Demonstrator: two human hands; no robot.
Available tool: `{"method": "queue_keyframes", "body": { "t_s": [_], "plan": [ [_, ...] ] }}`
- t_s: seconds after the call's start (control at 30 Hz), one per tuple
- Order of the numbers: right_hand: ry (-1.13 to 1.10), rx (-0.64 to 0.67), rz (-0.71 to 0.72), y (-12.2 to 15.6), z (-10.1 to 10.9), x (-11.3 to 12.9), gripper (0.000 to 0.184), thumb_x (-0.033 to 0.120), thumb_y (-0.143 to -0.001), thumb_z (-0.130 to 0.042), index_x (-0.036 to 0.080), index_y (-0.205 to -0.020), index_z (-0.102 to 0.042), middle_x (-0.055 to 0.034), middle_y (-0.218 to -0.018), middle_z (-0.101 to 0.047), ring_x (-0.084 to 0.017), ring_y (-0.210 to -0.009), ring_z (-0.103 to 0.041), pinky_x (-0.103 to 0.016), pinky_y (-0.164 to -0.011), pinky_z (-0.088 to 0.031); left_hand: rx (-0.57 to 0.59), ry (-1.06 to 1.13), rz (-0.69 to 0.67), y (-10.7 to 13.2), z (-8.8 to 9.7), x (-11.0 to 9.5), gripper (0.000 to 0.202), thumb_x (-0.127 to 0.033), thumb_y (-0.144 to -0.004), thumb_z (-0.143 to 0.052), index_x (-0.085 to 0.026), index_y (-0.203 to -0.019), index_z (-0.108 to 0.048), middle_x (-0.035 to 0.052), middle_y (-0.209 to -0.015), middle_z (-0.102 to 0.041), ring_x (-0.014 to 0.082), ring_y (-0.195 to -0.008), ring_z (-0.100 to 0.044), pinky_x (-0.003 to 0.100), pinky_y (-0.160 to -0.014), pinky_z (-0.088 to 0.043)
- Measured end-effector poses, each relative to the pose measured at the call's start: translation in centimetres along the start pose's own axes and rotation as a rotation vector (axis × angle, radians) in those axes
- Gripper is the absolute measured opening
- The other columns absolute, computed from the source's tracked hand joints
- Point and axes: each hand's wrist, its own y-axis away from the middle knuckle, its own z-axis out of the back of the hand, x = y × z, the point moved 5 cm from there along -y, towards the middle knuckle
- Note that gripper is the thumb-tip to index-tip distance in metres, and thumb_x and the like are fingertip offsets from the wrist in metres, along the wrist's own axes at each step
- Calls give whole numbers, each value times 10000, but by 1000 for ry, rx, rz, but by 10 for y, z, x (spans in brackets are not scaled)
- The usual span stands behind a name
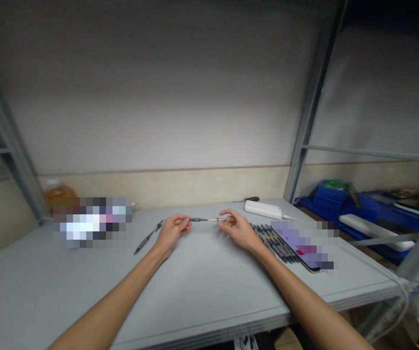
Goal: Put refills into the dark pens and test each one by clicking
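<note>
Between my two hands, a slim dark pen (199,219) is held level just above the grey table, with a thin pale and gold-coloured stretch running toward the right. My left hand (174,231) pinches its dark left end between thumb and fingers. At the pen's right end, my right hand (240,231) has thumb and forefinger closed on the tip, the other fingers curled; the exact contact is slightly blurred. Another dark pen (148,238) lies slanted on the table left of my left hand. A row of dark pens (277,245) lies side by side beyond my right wrist.
A phone-like slab (315,267), partly pixelated, lies beside the row. Behind are a white power strip (264,210) with a cable and a screwdriver (252,199). A pixelated object (92,223) and an amber bottle (59,195) stand left. Blue bins (328,199) are beyond the right-hand metal post.
</note>
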Motion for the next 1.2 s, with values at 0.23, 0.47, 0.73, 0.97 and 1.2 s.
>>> {"method": "queue_keyframes", "body": {
  "t_s": [0.23,0.47,0.73,0.97,1.2],
  "plan": [
    [158,55,-27,2,-1,3,380,429,-844,-418,141,-671,-594,6,-502,-552,-102,-474,-480,-211,-518,-370,15,19,9,1,0,1,369,-357,-521,-757,-102,-744,-611,17,-589,-624,81,-513,-533,227,-565,-441],
    [156,65,-16,3,-3,5,373,449,-847,-405,135,-756,-583,32,-494,-506,-97,-468,-454,-204,-503,-348,18,11,17,2,-2,0,352,-363,-536,-739,-102,-730,-604,8,-592,-609,73,-507,-517,218,-559,-428],
    [233,62,71,5,-3,13,289,386,-827,-460,160,-667,-544,30,-528,-491,-101,-544,-453,-206,-535,-336,14,6,80,3,-1,2,348,-372,-518,-740,-113,-690,-585,-11,-571,-581,62,-491,-496,207,-541,-418],
    [-154,190,-132,4,-12,0,341,376,-801,-449,182,-522,-413,64,-410,-377,-71,-373,-344,-204,-409,-273,31,-144,-128,5,-3,-10,284,-357,-574,-704,-125,-702,-599,9,-544,-602,106,-523,-544,234,-558,-423],
    [-419,211,-347,5,-13,-11,291,402,-766,-449,195,-563,-426,79,-377,-333,-75,-317,-250,-217,-351,-224,41,-336,-274,13,-10,-24,183,-306,-659,-636,-141,-731,-610,29,-632,-636,145,-621,-598,269,-628,-459]
  ]
}}
